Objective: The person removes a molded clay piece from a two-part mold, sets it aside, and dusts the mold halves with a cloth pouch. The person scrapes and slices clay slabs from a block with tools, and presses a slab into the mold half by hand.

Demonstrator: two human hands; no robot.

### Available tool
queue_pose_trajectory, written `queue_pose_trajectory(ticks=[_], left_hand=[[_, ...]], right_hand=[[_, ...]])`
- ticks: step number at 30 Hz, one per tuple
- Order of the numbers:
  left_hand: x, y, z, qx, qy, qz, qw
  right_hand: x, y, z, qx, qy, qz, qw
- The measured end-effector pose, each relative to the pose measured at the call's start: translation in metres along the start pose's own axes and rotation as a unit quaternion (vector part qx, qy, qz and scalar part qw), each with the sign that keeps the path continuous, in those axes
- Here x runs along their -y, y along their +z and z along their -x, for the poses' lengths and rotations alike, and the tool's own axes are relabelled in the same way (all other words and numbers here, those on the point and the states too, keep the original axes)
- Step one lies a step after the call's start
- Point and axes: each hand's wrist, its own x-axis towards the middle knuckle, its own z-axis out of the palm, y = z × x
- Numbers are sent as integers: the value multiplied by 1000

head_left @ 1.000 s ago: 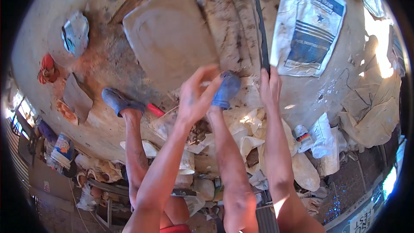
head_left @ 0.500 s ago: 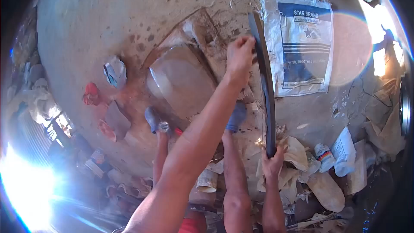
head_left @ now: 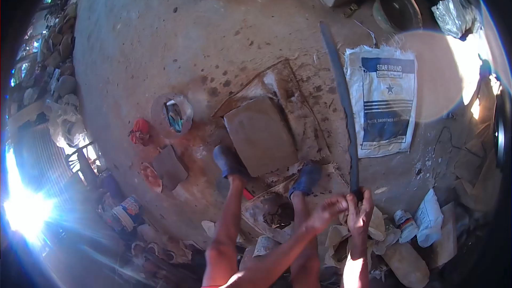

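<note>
A long, narrow dark-grey strip (head_left: 342,93), clay-like and slightly curved, runs from the upper middle down toward me. My right hand (head_left: 360,214) has its fingers around the near end of this strip. Close beside it on the left is my left hand (head_left: 332,208), its fingers curled together at the right hand's fingers; anything between them is too small to make out. Left of the strip, between and beyond my feet, a flat brown slab (head_left: 261,136) rests on a stained cloth (head_left: 282,82). A printed white-and-blue sack (head_left: 388,101) lies flat to the strip's right.
On the floor at left are a bowl with small tools (head_left: 175,116), a red bundle (head_left: 140,130) and a small brown board (head_left: 170,168). A basin (head_left: 397,10) stands at the upper right. Bottles and bags, including a white bag (head_left: 428,218), crowd the lower right.
My left hand has left the upper part of the strip and come down beside my right hand. The right hand stays at the strip's near end. The camera view has shifted, showing more floor beyond.
</note>
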Motion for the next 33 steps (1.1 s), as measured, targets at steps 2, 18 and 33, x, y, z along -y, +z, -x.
queue_pose_trajectory(ticks=[2, 18, 33], left_hand=[[22, 1, 26, 32, -129, 64, 989], [-441, -273, 62, -114, 202, -828, 511], [-409, -372, 23, -373, 222, -726, 533]], right_hand=[[33, 13, -6, -10, -21, 15, 1000], [137, 165, -161, 220, -420, 429, 769], [150, 315, -274, 205, -368, 568, 707]])
